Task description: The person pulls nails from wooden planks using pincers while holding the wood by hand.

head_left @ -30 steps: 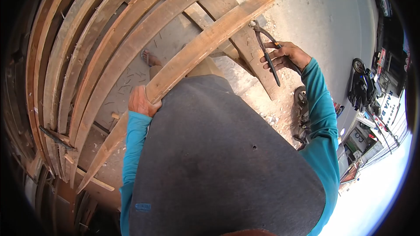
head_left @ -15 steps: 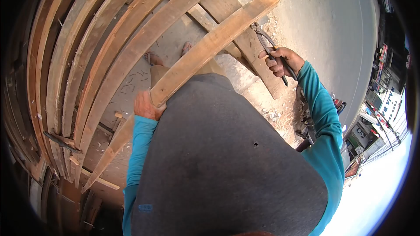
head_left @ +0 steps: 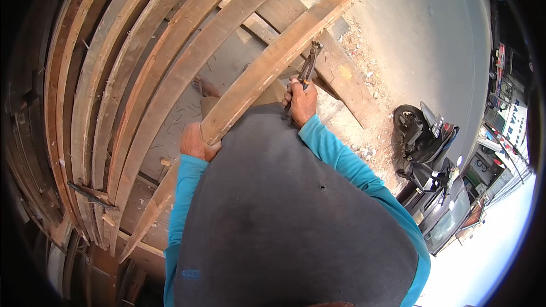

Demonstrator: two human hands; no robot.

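A long wooden beam [head_left: 273, 67] runs diagonally in front of me, its far end up near the road. My left hand [head_left: 198, 143] is closed around the beam close to my body. In my right hand [head_left: 302, 101] is a pair of pincers [head_left: 310, 63], gripped by the handles. The pincers' jaws point upward beside the beam's right edge; whether they touch the wood or a nail I cannot tell. My palm and fingers partly cover the handles.
Several long beams [head_left: 151, 94] lie side by side on the left, with a hammer [head_left: 91, 194] across them. Wide planks [head_left: 347, 77] lie beneath my beam. Nails litter the ground. A motorcycle [head_left: 424, 142] and a car [head_left: 446, 219] stand at right by the road [head_left: 438, 40].
My right hand has swung left and inward with the pincers, bringing the jaws close to the beam's edge. My left hand still holds the beam. More of the motorcycle now shows.
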